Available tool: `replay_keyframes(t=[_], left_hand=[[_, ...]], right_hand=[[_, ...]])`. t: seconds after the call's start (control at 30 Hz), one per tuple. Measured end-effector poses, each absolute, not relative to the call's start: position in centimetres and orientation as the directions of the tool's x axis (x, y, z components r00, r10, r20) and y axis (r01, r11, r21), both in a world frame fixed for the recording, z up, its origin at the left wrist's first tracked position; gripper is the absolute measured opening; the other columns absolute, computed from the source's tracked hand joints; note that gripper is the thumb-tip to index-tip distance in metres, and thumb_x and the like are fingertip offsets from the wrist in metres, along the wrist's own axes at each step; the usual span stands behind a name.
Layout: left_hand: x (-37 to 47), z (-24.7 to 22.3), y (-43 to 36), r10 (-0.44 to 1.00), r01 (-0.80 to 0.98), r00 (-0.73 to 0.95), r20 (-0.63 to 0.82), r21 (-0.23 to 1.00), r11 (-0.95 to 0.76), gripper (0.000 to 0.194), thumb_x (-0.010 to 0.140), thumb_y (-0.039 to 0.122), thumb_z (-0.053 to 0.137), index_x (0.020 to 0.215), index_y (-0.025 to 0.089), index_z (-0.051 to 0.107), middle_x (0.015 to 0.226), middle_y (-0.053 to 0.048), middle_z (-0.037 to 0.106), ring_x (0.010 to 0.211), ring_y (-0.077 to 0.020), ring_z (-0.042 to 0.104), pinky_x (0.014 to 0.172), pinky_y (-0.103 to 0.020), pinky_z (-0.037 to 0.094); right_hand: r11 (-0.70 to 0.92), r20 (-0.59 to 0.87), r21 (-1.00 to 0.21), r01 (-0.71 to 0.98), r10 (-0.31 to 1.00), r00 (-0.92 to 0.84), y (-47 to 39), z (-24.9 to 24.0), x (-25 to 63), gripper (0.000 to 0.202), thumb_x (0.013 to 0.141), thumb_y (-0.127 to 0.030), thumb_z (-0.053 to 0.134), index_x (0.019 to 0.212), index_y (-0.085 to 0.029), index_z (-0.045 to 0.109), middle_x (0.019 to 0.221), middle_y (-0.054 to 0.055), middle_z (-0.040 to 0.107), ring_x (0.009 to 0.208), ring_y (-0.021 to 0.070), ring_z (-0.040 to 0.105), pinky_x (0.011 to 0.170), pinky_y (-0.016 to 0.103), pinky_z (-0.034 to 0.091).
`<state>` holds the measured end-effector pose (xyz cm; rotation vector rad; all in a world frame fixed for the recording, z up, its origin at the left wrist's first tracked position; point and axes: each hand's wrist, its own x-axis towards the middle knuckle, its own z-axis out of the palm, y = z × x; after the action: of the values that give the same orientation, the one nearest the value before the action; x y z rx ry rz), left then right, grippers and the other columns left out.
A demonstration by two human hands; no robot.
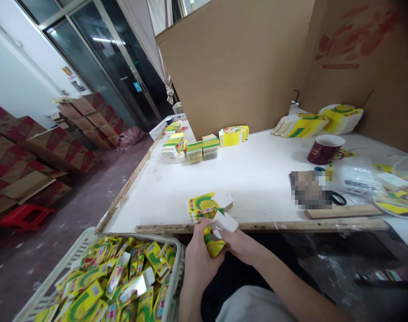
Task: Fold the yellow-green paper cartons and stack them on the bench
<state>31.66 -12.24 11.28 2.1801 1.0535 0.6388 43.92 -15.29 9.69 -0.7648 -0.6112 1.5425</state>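
Yellow carton (214,247) between left fingers (200,226) and right fingers (228,237), both holding it; white flaps (226,220) uppermost.

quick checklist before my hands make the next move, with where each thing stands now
1. Left hand has hold of the carton: ok, fingers are wrapped around its side.
2. Right hand has a firm grip: cannot tell; it is at the carton, but the contact is partly hidden.
3. Carton closed: not ok, white flaps stick out at its upper end.
4. Carton stack close by: ok, it lies on the table just beyond the hands.
5. Room left in the basket: cannot tell; many cartons are heaped inside.
6. Mug out of the way: ok, upright, farther back to the right.
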Motion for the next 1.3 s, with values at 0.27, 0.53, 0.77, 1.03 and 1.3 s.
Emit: replay_keyframes(t=[0.27,0.53,0.77,1.03,1.3], left_hand=[[31.9,12.2,-12.6,0.815,0.449,0.563,0.136,0.778,-0.440,0.051,0.064,0.015,0.060,0.111,0.023,0.041,0.109,-0.006,0.057,0.099,-0.0222,0.057,0.084,-0.036,0.045],[31.2,9.8,-12.1,0.825,0.331,0.492,0.278,0.817,-0.472,0.063,0.066,0.019,0.059,0.119,0.019,0.025,0.106,-0.012,0.053,0.093,-0.0225,0.058,0.078,-0.036,0.048],[31.4,9.8,-11.6,0.824,0.495,0.410,0.392,0.663,-0.561,0.050,0.067,0.020,0.059,0.112,0.018,0.035,0.108,-0.012,0.048,0.102,-0.0256,0.050,0.088,-0.045,0.041],[30.2,9.5,-10.4,0.812,0.652,0.439,0.385,0.486,-0.582,0.049,0.061,0.021,0.063,0.107,0.020,0.046,0.099,-0.008,0.057,0.094,-0.0274,0.054,0.079,-0.043,0.045],[30.7,9.8,-10.6,0.787,0.622,0.501,0.361,0.482,-0.617,0.043,0.064,0.034,0.064,0.103,0.020,0.050,0.095,-0.007,0.062,0.090,-0.0248,0.059,0.077,-0.040,0.047]], right_hand=[[0.055,0.048,-0.917,-0.395,0.998,0.028,-15.3,9.3,44.0,0.058,0.080,-0.053,0.049,0.126,-0.019,0.045,0.135,0.010,0.041,0.127,0.0226,0.034,0.108,0.041,0.022],[0.382,0.376,-0.908,0.174,0.924,-0.070,-16.3,11.3,43.8,0.065,0.075,-0.011,0.054,0.135,-0.025,0.032,0.138,0.007,0.038,0.127,0.0229,0.035,0.107,0.041,0.025],[0.298,0.358,-0.921,0.253,0.901,0.244,-15.2,10.5,44.7,0.055,0.073,-0.002,0.042,0.122,-0.024,0.052,0.128,0.008,0.050,0.121,0.0217,0.043,0.103,0.041,0.034],[0.267,0.251,-0.811,0.521,0.962,-0.103,-15.8,10.2,45.8,0.061,0.075,0.002,0.039,0.130,-0.025,0.041,0.144,0.010,0.024,0.132,0.0242,0.024,0.104,0.043,0.029],[0.308,0.262,-0.820,0.483,0.952,-0.161,-15.8,11.7,47.9,0.044,0.070,0.002,0.046,0.100,-0.024,0.066,0.121,0.007,0.053,0.114,0.0208,0.050,0.095,0.033,0.040]])
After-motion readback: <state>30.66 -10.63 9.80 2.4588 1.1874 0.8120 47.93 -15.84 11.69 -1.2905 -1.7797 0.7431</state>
